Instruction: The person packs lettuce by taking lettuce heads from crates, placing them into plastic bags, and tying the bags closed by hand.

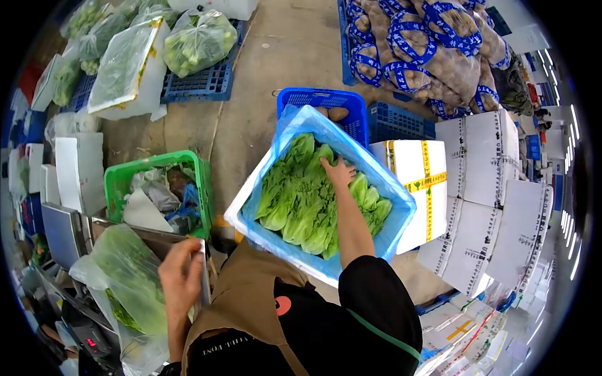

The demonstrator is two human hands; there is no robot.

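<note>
My right hand (338, 173) reaches into a white foam box (241, 210) lined with blue plastic film (395, 216). Its fingers are spread and touch the green leaf lettuce (300, 197) that fills the box in rows. On the left, my left hand (180, 273) is curled beside a metal edge, fingers bent toward the thumb; what they hold, if anything, is hidden. Just left of it, a clear plastic bag (135, 282) with leafy greens inside lies on a metal surface. A device with red digits (92, 343) sits below the bag.
A green crate (204, 188) with plastic scraps stands on the left. Behind the foam box is a blue crate (357, 103) holding brown produce. A taped foam box (407, 156) and stacked white boxes (480, 156) stand right; net sacks (433, 56) are piled at the back.
</note>
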